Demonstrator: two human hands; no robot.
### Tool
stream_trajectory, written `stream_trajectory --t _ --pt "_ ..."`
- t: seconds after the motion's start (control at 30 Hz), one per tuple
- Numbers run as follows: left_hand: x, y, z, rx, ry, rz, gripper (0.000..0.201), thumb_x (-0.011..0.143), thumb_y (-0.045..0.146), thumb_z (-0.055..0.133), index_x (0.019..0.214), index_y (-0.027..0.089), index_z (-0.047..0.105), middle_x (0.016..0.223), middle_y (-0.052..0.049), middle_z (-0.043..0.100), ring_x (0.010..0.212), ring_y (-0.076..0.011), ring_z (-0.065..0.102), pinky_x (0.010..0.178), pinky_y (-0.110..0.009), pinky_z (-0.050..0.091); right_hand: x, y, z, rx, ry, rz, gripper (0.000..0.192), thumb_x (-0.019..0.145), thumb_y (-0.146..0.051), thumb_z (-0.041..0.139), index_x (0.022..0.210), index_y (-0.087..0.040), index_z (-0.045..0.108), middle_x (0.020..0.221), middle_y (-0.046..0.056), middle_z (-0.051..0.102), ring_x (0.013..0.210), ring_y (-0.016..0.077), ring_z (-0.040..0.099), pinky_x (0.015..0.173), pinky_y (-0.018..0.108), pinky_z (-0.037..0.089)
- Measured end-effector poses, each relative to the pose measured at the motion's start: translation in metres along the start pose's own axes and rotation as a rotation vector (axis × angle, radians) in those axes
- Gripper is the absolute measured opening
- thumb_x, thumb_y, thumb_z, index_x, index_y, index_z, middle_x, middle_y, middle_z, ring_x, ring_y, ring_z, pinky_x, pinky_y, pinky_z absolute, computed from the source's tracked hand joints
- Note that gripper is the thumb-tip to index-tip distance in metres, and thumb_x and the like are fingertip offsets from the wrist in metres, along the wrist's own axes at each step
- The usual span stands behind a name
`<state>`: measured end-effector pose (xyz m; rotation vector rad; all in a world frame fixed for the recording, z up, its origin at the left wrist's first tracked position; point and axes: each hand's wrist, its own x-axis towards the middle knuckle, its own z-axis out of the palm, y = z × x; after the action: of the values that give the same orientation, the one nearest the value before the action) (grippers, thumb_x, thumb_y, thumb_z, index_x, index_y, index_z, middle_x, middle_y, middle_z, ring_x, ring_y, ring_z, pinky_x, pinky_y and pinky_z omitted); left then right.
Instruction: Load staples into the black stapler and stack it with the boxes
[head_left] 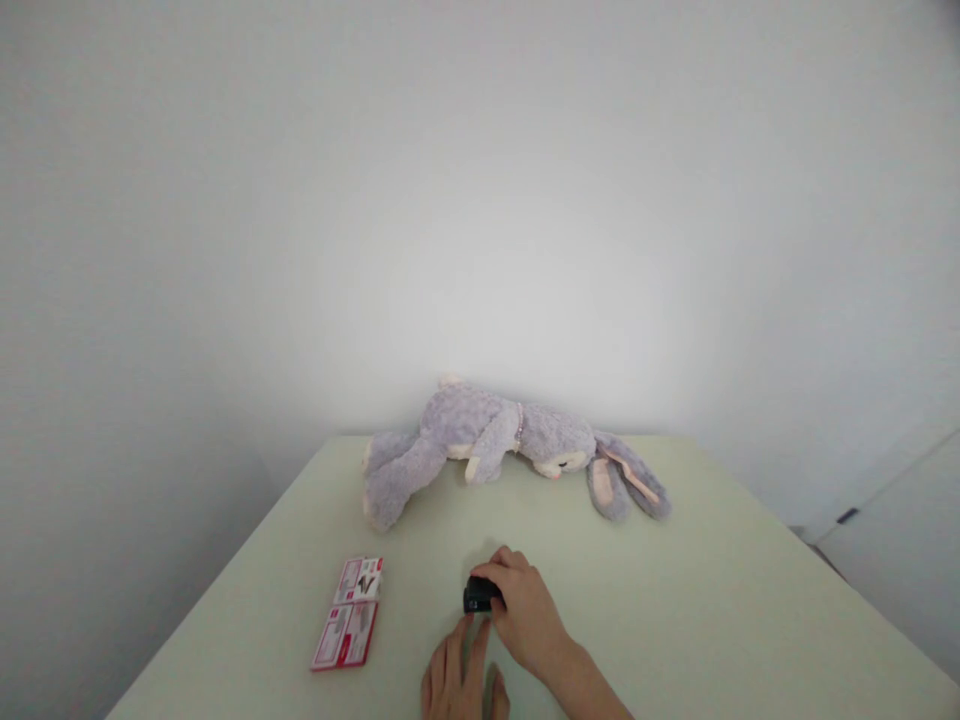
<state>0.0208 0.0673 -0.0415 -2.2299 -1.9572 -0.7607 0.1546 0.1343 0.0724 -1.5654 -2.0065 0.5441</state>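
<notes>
Near the front middle of the table, my right hand [523,608] is closed around a small black stapler [477,594]. Thumb and fingers cover its right part; its left end shows. Just below it, my left hand [459,675] lies with its fingers stretched out and apart. Two of its fingertips reach the stapler's lower edge; I cannot tell whether they press on it. To the left lie flat pink-and-white packages [345,632], and a smaller box [368,578] on them bears a picture of a dark stapler.
A grey plush rabbit [480,425] lies on its side along the back of the pale table [720,600], its long ears toward the right. Behind it rises a white wall [480,200]. At the far right is a white panel with a dark handle [847,516].
</notes>
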Motion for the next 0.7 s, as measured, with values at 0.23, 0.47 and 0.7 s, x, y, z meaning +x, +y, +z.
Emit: stream_trajectory --t 0.23,0.47,0.7 --pt "0.003 0.012 0.027 0.061 -0.004 0.086 0.061 0.074 0.025 0.060 0.134 0.026 0.066 0.146 -0.011 0.060 0.134 -0.0343 0.054 0.116 -0.062 0.034 -0.019 0.002 0.003 0.055 0.167 0.136 0.038 0.079 -0.016 0.060 0.111 -0.032 0.072 0.108 0.003 0.066 0.102 0.0243 0.061 0.093 0.033 0.045" --pt "0.002 0.007 0.021 0.163 -0.050 0.109 0.059 0.081 0.016 0.053 0.138 0.028 0.063 0.144 -0.008 0.062 0.137 -0.0336 0.051 0.120 -0.061 0.027 -0.015 -0.007 0.035 0.100 0.346 0.155 0.031 0.079 -0.014 0.061 0.105 -0.028 0.072 0.110 0.005 0.069 0.111 0.0281 0.061 0.115 0.050 0.033" --pt "0.019 0.018 -0.006 0.072 -0.081 0.039 0.059 0.084 0.032 0.060 0.143 0.031 0.058 0.151 -0.009 0.056 0.136 -0.0405 0.051 0.118 -0.073 0.022 -0.011 0.022 0.012 0.712 0.533 0.333 0.040 0.085 -0.043 0.066 0.117 -0.020 0.072 0.119 0.010 0.074 0.109 0.0258 0.068 0.100 0.039 0.052"
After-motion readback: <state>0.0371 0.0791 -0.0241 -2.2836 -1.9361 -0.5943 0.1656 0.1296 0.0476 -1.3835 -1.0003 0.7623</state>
